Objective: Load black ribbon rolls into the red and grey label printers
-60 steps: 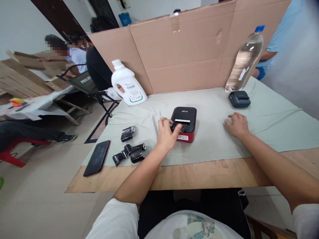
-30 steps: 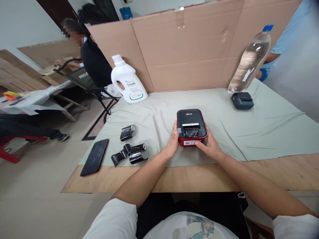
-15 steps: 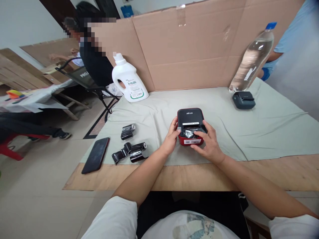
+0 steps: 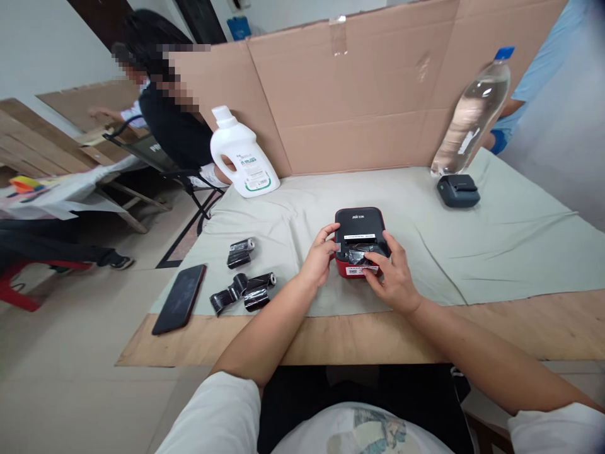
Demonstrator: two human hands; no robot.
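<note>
A small red and black label printer (image 4: 358,224) sits on the pale green cloth (image 4: 496,239) near the table's front edge. My left hand (image 4: 317,260) grips its left side, fingers curled against the casing. My right hand (image 4: 392,277) rests on its front right, with the fingertips pressing on a shiny black roll (image 4: 359,255) in the open compartment. Left of the printer lie several black rolls, one (image 4: 241,252) apart and two (image 4: 243,293) close together.
A black phone (image 4: 179,298) lies at the table's left edge. A white jug (image 4: 241,157) and a clear water bottle (image 4: 471,116) stand before a cardboard screen (image 4: 359,94). A dark grey printer (image 4: 458,190) sits by the bottle. People sit at the back left.
Two seconds ago my left hand alone touched the printer and my right lay flat on the cloth. Both hands now hold the printer, and my right fingers have moved onto the roll.
</note>
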